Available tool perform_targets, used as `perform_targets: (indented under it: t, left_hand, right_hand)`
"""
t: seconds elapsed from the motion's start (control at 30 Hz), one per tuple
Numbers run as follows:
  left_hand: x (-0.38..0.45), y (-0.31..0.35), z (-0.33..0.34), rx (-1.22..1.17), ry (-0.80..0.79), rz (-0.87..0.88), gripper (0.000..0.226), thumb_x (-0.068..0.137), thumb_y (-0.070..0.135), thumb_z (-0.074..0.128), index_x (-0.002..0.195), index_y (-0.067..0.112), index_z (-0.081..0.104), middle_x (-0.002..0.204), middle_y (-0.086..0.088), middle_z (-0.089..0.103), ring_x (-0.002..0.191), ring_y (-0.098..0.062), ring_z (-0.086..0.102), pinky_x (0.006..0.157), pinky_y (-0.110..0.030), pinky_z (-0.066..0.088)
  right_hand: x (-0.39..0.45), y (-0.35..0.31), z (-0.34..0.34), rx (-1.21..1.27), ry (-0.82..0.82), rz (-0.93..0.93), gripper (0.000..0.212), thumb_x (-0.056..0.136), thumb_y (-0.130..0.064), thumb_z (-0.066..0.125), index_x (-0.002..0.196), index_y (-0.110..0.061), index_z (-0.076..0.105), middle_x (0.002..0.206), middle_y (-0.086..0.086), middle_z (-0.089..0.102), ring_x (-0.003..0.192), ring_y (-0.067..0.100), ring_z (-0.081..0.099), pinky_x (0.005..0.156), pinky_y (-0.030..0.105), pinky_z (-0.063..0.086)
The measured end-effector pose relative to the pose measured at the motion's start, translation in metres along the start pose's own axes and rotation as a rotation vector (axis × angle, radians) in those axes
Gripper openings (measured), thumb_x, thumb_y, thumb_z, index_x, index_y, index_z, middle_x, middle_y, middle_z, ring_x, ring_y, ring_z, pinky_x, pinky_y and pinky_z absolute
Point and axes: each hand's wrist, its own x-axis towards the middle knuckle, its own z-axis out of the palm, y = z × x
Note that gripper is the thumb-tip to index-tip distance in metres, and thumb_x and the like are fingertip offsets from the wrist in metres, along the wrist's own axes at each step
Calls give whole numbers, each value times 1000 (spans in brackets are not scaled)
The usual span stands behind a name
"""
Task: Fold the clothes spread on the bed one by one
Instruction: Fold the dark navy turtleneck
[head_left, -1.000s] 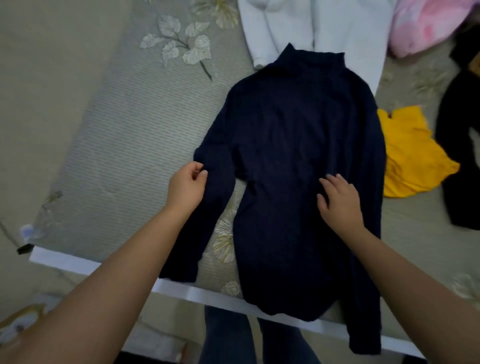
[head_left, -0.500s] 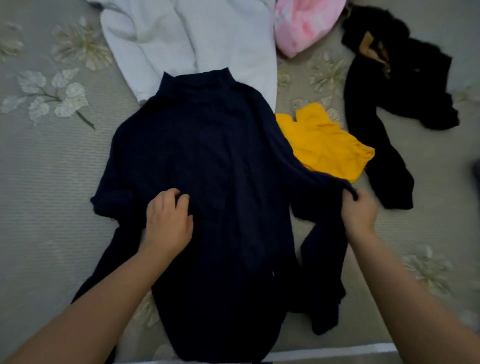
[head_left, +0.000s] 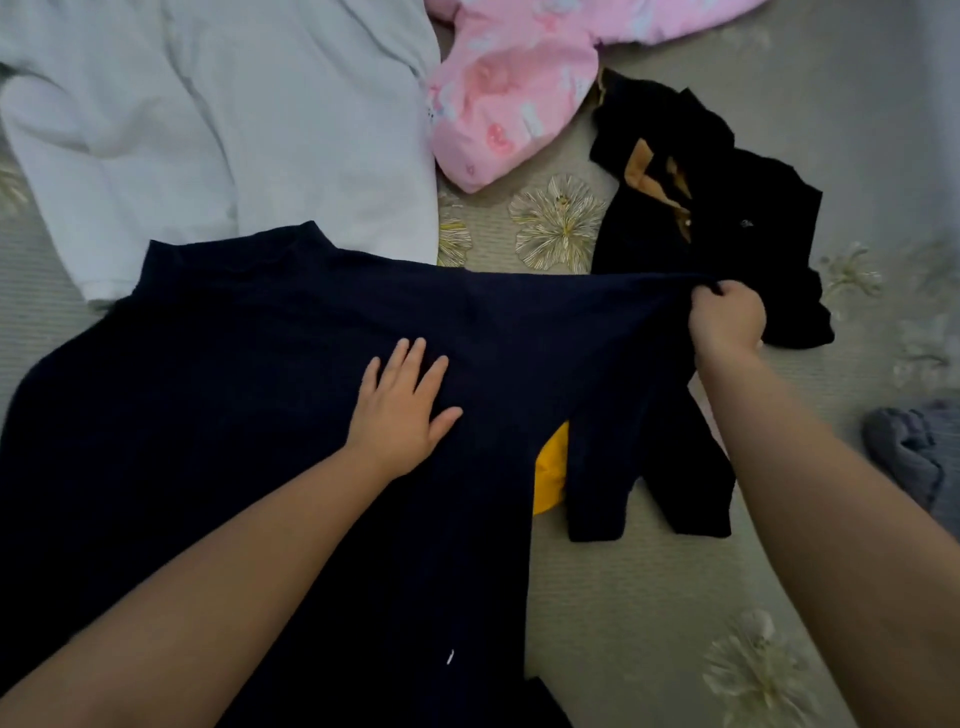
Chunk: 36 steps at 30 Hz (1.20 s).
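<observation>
Dark navy knit sweater (head_left: 234, 415) fills the left and centre of the head view, collar toward the upper left, body running down to the bottom edge. My left hand (head_left: 402, 410) lies flat with fingers spread on its chest, mid-frame. My right hand (head_left: 727, 322) pinches the sleeve (head_left: 597, 332) at centre right, pulled out taut, cuff end hanging. I'd guess the sleeve gets folded leftward across the body, so the right hand does it.

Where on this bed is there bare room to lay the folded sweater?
Bare bedspread lies between the navy sweater and the right forearm, below the sleeve held by the right hand. The far side is crowded: white garment, pink garment, black garment.
</observation>
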Motion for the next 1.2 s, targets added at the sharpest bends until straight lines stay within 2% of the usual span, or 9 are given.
perform_targets:
  t: [0.27, 0.43, 0.6, 0.73, 0.87, 0.97, 1.03, 1.1, 1.2]
  left_hand:
    - [5, -1, 29, 25, 84, -11, 66, 91, 49, 32, 145, 16, 16, 155, -11, 5, 142, -25, -3, 111, -39, -11]
    - [5, 1, 26, 48, 56, -12, 65, 93, 48, 32, 146, 15, 13, 155, -12, 2, 142, -26, -5, 112, -40, -8]
    - [-2, -4, 7, 36, -41, 17, 64, 94, 48, 26, 147, 19, 4, 155, -9, -7, 142, -22, -11, 113, -41, -6]
    - [-28, -24, -19, -27, 25, 18, 60, 96, 39, 32, 146, 15, 9, 155, -10, 1, 142, -23, -4, 114, -39, 0]
    - [-71, -66, -40, -210, 168, -101, 56, 95, 24, 42, 144, 6, 20, 151, -16, 17, 142, -28, 9, 114, -41, 10]
    - [-122, -108, -47, -427, 244, -305, 56, 94, 19, 44, 142, 1, 21, 149, -18, 23, 141, -27, 13, 113, -42, 17]
    - [-160, -136, -44, -515, 256, -457, 54, 95, 19, 42, 142, 1, 21, 148, -19, 24, 140, -27, 16, 112, -42, 19]
    - [-194, -160, -38, -545, 266, -543, 51, 95, 17, 42, 140, -1, 26, 145, -23, 30, 136, -32, 26, 109, -42, 22]
    - [-223, -186, -27, -601, 274, -571, 46, 95, 16, 43, 136, -3, 34, 135, -24, 44, 124, -35, 42, 103, -42, 31]
  right_hand:
    - [-57, 76, 28, -158, -74, -140, 80, 79, -41, 66, 141, -9, 26, 137, 16, 40, 127, 31, 37, 105, 49, 31]
    - [-127, 127, 48, -525, -251, -99, 53, 87, -41, 55, 134, -20, 42, 133, 6, 50, 118, 23, 47, 95, 40, 27]
    - [-129, 107, 18, -220, -10, 27, 28, 91, -23, 53, 117, -14, 61, 117, 9, 63, 106, 25, 54, 92, 33, 22]
    - [-142, 46, -32, 63, 208, -156, 25, 91, -21, 53, 110, -10, 65, 111, 7, 64, 104, 24, 55, 102, 37, 20]
    - [-182, -30, -41, 306, 220, -409, 20, 86, -12, 59, 102, -3, 68, 102, 12, 67, 98, 26, 60, 97, 49, 39]
    - [-241, -76, -7, 417, 29, -673, 18, 82, -5, 61, 96, 3, 69, 94, 15, 69, 91, 26, 63, 89, 20, 43]
    - [-283, -92, 27, 494, -351, -685, 23, 86, -3, 58, 107, 2, 65, 92, 8, 69, 85, 22, 61, 81, 8, 40]
    - [-315, -92, 59, 490, -722, -555, 30, 91, -8, 52, 120, -4, 58, 94, 4, 65, 78, 16, 56, 81, 15, 44]
    - [-329, -62, 91, 271, -830, -444, 28, 94, -13, 49, 119, -6, 59, 112, 10, 64, 90, 15, 61, 84, 20, 44]
